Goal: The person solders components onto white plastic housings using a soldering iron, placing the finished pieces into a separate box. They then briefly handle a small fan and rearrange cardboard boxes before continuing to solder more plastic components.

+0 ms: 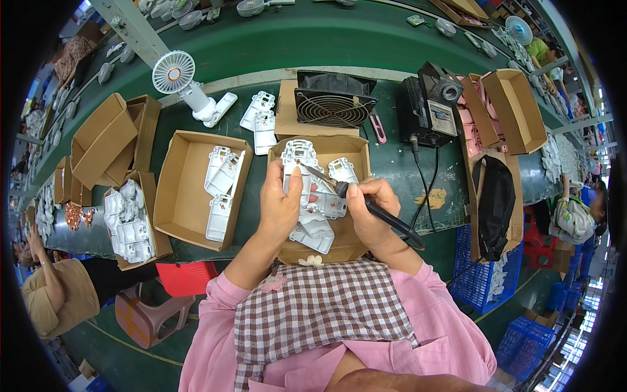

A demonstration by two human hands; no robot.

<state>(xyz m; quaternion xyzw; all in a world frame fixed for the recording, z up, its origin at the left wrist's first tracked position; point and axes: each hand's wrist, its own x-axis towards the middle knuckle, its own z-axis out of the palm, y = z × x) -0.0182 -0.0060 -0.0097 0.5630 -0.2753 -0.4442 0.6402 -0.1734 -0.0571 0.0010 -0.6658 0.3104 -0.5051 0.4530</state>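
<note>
My left hand [282,202] is closed on a white plastic housing [299,151], held over a cardboard box [353,145]. In my right hand [375,206] is a soldering iron [392,221] with a black handle. Its metal tip reaches left to the housing near my left thumb; whether it touches cannot be made out. Several more white housings [313,235] lie in the box below my hands. To the left, another cardboard box [176,202] holds a few similar white housings [222,171].
Behind the box stand a black fan [334,101], a pink-handled cutter [378,127] and a black soldering station [428,108] with a cable. A white handheld fan [186,85] stands back left. At right, cartons hold pink parts [480,111] and a black pouch [494,206].
</note>
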